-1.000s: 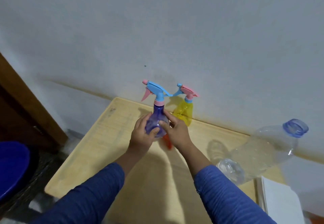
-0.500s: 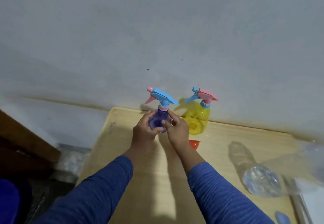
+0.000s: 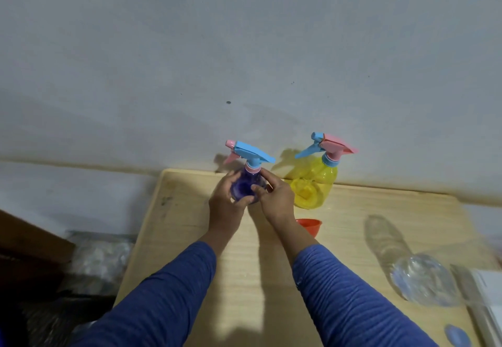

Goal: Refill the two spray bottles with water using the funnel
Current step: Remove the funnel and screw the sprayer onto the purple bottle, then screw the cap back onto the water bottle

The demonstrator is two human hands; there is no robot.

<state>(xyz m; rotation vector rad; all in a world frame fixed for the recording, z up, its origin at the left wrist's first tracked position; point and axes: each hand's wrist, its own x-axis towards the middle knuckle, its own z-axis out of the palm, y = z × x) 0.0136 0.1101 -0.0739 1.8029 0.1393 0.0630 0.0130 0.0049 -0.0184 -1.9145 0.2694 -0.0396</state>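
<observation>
Both hands are wrapped around the purple spray bottle (image 3: 245, 188), which stands upright on the far part of the wooden desk (image 3: 252, 278), near the grey wall (image 3: 244, 48). The left hand (image 3: 225, 202) cups the bottle's left side with its thumb curled across the front, so its grip is closed on the bottle. The right hand (image 3: 277, 200) holds the right side with the fingers curled over the shoulder of the bottle and the thumb pressed to the front; its grip is likewise closed on the same bottle. The bottle's blue trigger head (image 3: 251, 152), with a pink nozzle and pink collar, is seated on the neck and points left.

Just to the right stands the yellow spray bottle (image 3: 312, 186), upright against the wall, with its pink and blue trigger head (image 3: 330, 147) on. The 2 bottles are near each other, but the right hand hides whether they touch.

The orange funnel (image 3: 311, 226) lies on the desk just behind the right wrist, in front of the yellow bottle and partly hidden by the forearm.

At the right edge a clear plastic water bottle (image 3: 423, 278) appears blurred, its mouth towards the camera. A blue cap (image 3: 457, 336) lies on the desk near the lower right corner, beside a white object (image 3: 489, 297) that is cut off by the frame. Both forearms wear blue ribbed sleeves (image 3: 168, 292).
</observation>
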